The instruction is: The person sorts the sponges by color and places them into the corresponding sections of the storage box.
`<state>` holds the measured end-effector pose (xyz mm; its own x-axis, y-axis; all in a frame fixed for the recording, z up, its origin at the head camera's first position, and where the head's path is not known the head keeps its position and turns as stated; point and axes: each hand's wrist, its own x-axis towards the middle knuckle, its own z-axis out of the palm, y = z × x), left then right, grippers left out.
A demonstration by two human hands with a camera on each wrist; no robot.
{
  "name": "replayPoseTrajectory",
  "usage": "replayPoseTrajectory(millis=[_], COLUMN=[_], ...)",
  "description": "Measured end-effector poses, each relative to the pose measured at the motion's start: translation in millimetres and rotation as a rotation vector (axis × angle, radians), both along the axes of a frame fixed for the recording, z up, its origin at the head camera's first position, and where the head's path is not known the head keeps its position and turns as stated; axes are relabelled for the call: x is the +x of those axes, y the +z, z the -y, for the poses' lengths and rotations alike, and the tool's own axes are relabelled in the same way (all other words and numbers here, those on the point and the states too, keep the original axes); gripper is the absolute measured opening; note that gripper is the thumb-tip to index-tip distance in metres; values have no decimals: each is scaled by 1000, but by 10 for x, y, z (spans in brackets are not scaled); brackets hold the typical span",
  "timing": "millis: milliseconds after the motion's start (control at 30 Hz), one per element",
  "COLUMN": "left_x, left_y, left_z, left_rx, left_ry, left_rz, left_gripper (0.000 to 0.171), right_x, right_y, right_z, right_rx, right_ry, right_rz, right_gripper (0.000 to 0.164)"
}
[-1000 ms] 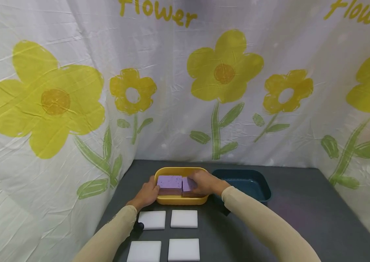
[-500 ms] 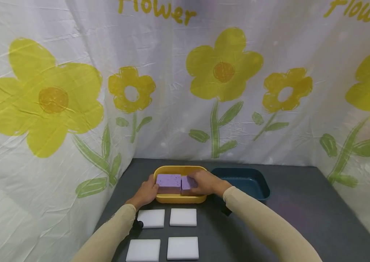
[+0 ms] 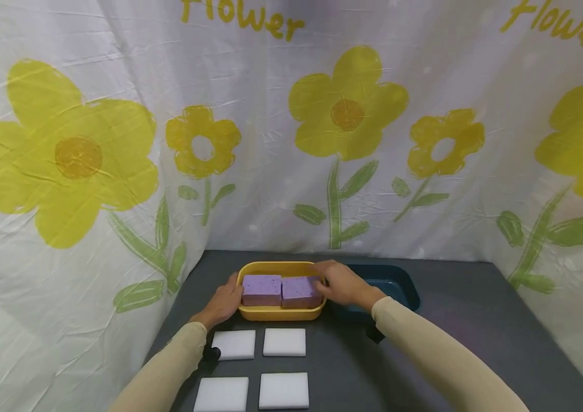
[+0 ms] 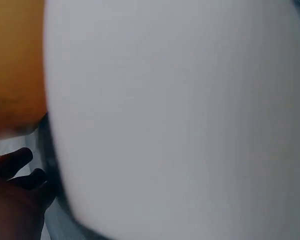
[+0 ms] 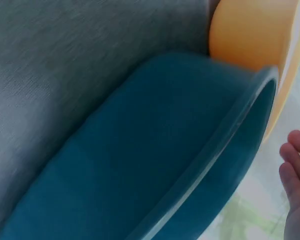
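Two purple sponge blocks, a left block (image 3: 262, 289) and a right block (image 3: 299, 292), lie side by side in a yellow tub (image 3: 281, 314). My left hand (image 3: 224, 300) is at the tub's left end, thumb close to the rim; in the left wrist view its fingers (image 4: 17, 161) show loosely bent below the orange-looking tub wall. At the opposite end, my right hand (image 3: 345, 284) reaches over the rim, fingertips beside the right block. The right wrist view shows its fingers (image 5: 293, 180) nearly straight, with nothing between them.
A dark blue tub (image 3: 409, 286) stands right of the yellow one, partly behind my right hand. Several white rectangular pads, including one (image 3: 284, 342) near the yellow tub, lie in two rows on the dark table (image 3: 467, 332). A flower-printed curtain (image 3: 271, 229) closes off the back.
My right hand has let go of the right purple block and moved right to the tub's rim, uncovering more of the block. My left hand has shifted slightly outward. The view has turned slightly.
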<state>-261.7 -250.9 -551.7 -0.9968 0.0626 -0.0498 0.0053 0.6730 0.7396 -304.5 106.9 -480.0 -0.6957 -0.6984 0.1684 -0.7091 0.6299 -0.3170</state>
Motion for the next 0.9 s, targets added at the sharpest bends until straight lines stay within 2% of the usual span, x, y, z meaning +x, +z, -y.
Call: replayPoseTrajectory(millis=[200,367,467,633,767,900], left_x=[-59,-64,-46,30,158,328], left_y=[123,327,481,751,969,1124], left_z=[71,-7,-83,-235,-404,-591], left_rx=[21,-47,-94,-165,-284,-388], left_ry=[13,-39,-115,-271,-407,-517], left_rz=[-22,-86,-148,-239,-231,-200], left_gripper=[68,73,77,83,88,96], right_x=[-17,-9,22,90,142,171], right_y=[36,-8,-56,-114,-140,-177], right_z=[-358,-751,-962,-1200,-1332,-1448], right_rx=[-8,-46,-68,-70,-74,-95], right_ry=[-119,-242,-309,-369,-420,-485], right_rz=[-4,17,8,-15,-40,-60], right_gripper=[48,50,50,53,53,55])
